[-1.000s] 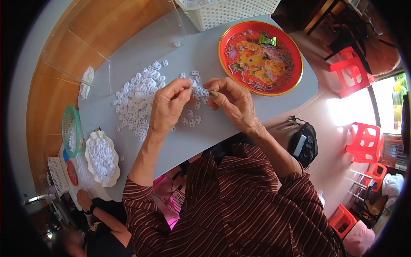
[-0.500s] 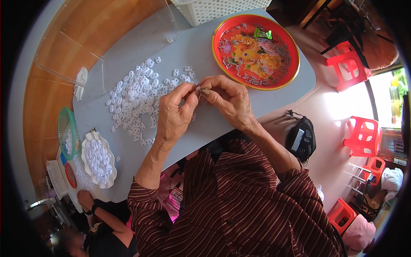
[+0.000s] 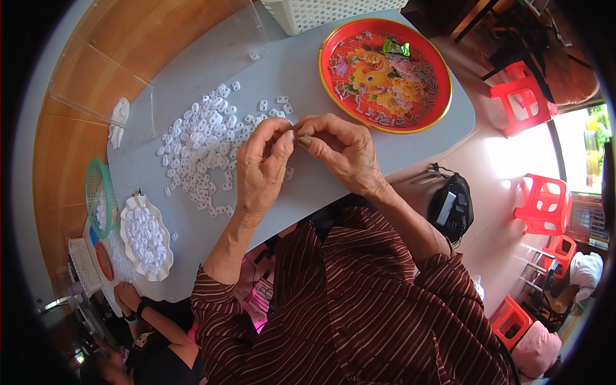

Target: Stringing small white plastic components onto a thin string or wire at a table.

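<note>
Over the grey table [image 3: 192,253], my left hand [image 3: 260,170] and my right hand [image 3: 350,157] meet, thumbs and fingertips pinched together. A small white plastic piece [image 3: 292,134] shows faintly at the left fingertips, mostly covered. Whatever the right fingertips hold is hidden. Just left of my hands spreads a loose heap of small white plastic pieces [image 3: 208,131] with two dark holes or slots each. To the right of my fingers lies a red round tray [image 3: 332,96] with a gold rim and flower print, scattered with many tiny metallic-looking slivers and a green wrapper [image 3: 396,49].
A scalloped white dish [image 3: 164,269] of white pieces and a green basket [image 3: 94,181] stand at the left, near another person's hands [image 3: 128,296]. A white perforated basket [image 3: 301,22] and a clear plastic panel [image 3: 102,96] are at the back. Red stools [image 3: 542,205] stand right.
My fingertips have closed further together, covering more of the small white piece between them. The other person's head has shifted slightly. The heap and tray look the same.
</note>
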Demonstrator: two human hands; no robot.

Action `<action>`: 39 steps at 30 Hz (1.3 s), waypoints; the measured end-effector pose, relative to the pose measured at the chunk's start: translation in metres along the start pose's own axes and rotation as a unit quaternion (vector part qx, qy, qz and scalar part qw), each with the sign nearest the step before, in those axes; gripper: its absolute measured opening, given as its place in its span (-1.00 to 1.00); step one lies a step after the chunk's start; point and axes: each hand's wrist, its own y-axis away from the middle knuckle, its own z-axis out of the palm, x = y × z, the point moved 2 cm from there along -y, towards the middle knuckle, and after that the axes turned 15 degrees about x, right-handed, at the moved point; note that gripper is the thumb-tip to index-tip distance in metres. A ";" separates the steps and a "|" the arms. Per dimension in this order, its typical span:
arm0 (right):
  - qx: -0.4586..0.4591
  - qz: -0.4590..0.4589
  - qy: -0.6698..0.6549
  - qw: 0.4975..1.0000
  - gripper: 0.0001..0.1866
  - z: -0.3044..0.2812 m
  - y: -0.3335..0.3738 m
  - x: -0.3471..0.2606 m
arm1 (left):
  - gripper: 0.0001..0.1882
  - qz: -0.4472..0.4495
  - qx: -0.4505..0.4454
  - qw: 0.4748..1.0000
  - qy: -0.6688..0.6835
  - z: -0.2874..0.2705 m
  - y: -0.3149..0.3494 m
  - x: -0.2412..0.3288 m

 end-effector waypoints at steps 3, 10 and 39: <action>-0.019 0.000 0.008 1.000 -0.89 0.001 0.000 0.000 | -0.84 -0.003 -0.012 0.999 0.039 -0.001 -0.002 -0.003; 0.040 0.113 -0.065 0.991 -0.82 -0.003 0.003 0.003 | -0.89 -0.109 0.006 0.972 0.206 0.000 -0.005 -0.008; -0.008 0.081 -0.005 0.997 -0.78 0.001 0.003 -0.004 | -0.78 -0.015 0.002 0.998 0.062 -0.002 -0.005 0.000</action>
